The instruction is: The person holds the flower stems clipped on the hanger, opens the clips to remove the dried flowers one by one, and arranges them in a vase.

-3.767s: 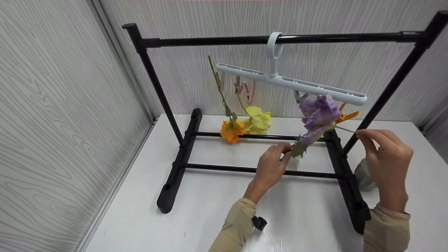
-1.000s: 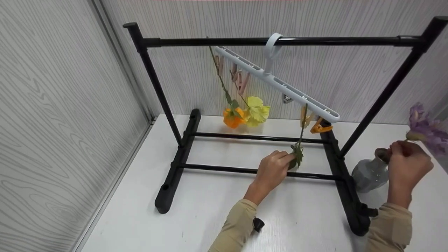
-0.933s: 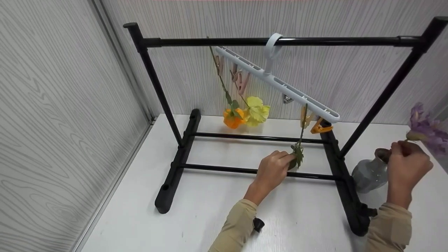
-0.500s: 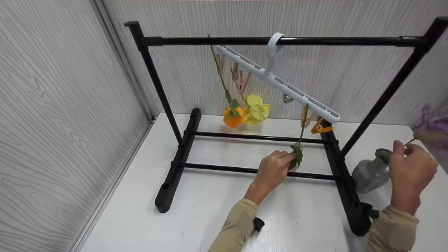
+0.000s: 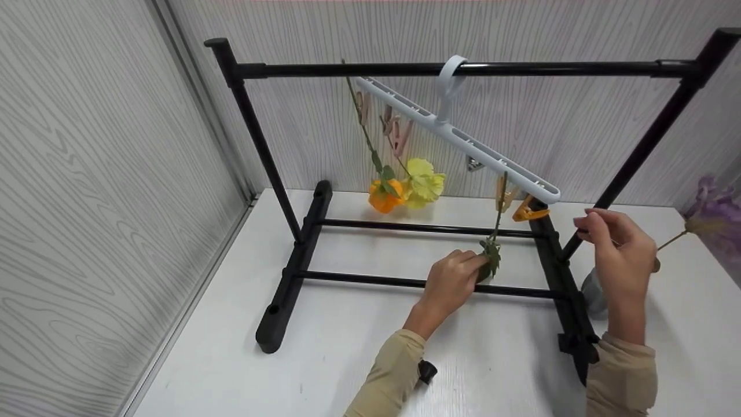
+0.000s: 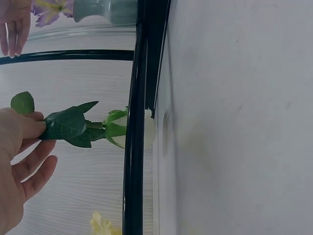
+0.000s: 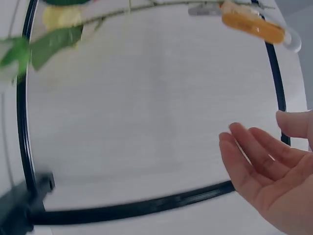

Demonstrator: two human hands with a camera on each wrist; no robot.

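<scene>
We see the main change at the right hand [image 5: 628, 255]: half a second ago it was by the vase [image 5: 595, 295], pinching the purple flower [image 5: 715, 214]; now it is back near the orange clip [image 5: 529, 210], holding nothing, its fingers slack and slightly bent. The purple flower has been let go. It leans out to the right, seemingly from the vase's mouth, though the hand covers its stem's lower end. We take that flower as dealt with for now, which leaves the right hand free to work beside the left.

Our left hand [image 5: 454, 281] has stayed put, thumb and finger pinching the rose [image 5: 492, 255] at its leaves. The rose hangs head down, its white bloom below the pinch, its stem running up beside the yellow clip [image 5: 507, 197]; whether that clip grips it, we cannot tell.

The hanger [image 5: 443, 126] slants from the rack [image 5: 556, 69] much as before. At its far end the orange flower [image 5: 385, 197] and yellow flower [image 5: 424, 184] hang heads down.
</scene>
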